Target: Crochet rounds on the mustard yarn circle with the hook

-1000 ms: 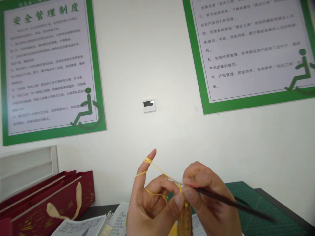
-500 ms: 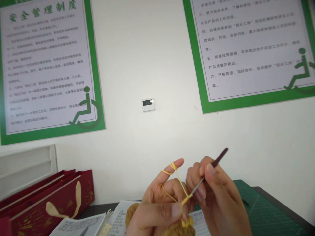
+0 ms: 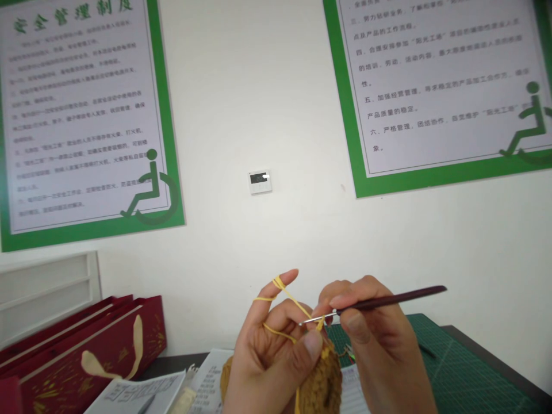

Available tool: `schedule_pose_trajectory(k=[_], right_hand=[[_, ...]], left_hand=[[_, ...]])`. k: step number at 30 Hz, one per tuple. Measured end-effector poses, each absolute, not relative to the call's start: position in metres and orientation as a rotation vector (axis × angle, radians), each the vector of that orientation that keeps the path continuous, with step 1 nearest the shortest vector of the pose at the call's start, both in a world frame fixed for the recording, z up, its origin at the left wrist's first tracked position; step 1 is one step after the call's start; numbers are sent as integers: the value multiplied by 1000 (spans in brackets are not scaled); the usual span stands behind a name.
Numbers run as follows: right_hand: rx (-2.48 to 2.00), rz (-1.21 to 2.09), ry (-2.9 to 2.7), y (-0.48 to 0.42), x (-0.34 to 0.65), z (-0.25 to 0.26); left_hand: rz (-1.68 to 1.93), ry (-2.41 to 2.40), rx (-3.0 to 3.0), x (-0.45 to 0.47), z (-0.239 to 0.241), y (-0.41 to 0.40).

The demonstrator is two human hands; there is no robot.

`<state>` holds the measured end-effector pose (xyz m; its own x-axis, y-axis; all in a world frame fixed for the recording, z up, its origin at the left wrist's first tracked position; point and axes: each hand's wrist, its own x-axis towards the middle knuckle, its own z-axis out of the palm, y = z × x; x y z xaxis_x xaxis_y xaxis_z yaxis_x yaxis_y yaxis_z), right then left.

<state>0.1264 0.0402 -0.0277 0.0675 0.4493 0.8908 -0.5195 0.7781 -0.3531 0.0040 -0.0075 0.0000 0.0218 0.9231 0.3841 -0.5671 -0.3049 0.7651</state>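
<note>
My right hand (image 3: 379, 339) grips a crochet hook (image 3: 397, 298) by its dark handle, with the metal tip pointing left. Yellow yarn (image 3: 295, 299) loops around the hook's shaft and runs up to the raised index finger of my left hand (image 3: 276, 351). The thumb and other fingers of that hand pinch a small yellow crochet piece (image 3: 319, 325) just below the hook. Behind and beneath my hands is a brownish-yellow knitted or yarn bundle (image 3: 321, 379); my left hand partly hides it.
Dark red gift bags (image 3: 95, 356) with cream handles stand at the left. Printed papers (image 3: 138, 394) lie beside them. A green cutting mat (image 3: 466, 368) covers the right of the table. Green-framed posters (image 3: 172, 190) and a small white wall panel (image 3: 259, 181) are on the wall.
The hook has swung from a steep slant to nearly level, its tip now pointing left past the yarn. My left hand has shifted slightly left, and more of the brownish-yellow bundle shows.
</note>
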Motion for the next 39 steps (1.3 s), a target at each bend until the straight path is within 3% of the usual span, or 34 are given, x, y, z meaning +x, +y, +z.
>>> schedule_pose_trajectory(k=[25, 34, 39], right_hand=[[-58, 525, -1342, 39, 124, -29], [-21, 655, -1306, 39, 123, -30], [11, 894, -1214, 40, 120, -29]], left_hand=[[1765, 522, 1087, 11, -4, -1], [1773, 530, 1075, 12, -4, -2], [1779, 543, 1073, 11, -4, -2]])
